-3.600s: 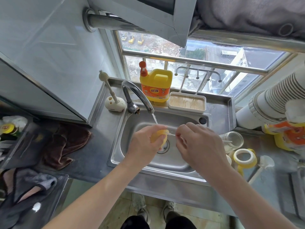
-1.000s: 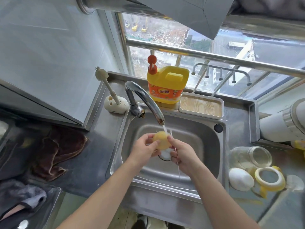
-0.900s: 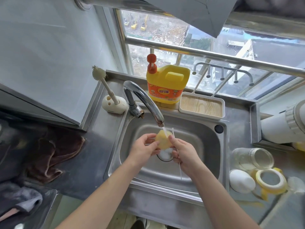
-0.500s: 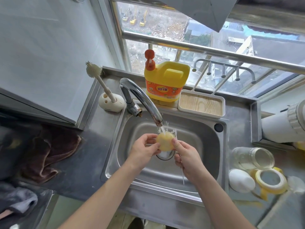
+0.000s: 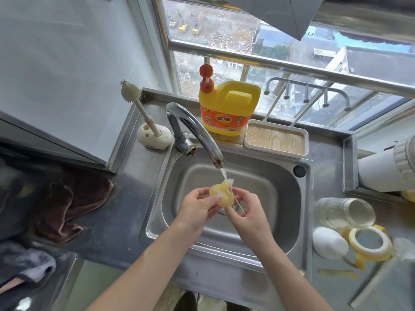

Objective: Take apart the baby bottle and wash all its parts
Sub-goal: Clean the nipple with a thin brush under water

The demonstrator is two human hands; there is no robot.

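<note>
Beneath one tap (image 5: 197, 131), left hand (image 5: 196, 206), right hand (image 5: 247, 213) pinch one teat (image 5: 221, 195).

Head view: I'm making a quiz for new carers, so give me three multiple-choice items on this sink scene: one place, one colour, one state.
1. Where does the clear bottle body lie?
A. on the counter right of the sink
B. in the sink basin
C. on the wooden tray

2. What colour is the pump cap of the detergent jug?
A. green
B. red
C. black

3. What is the tap doing?
A. shut off
B. running onto the teat
C. dripping onto a plate

Answers:
1 A: it lies on the steel beside the basin.
2 B: the pump top shows red above the yellow jug.
3 B: a stream hits the teat, which the left hand and right hand hold.
</note>
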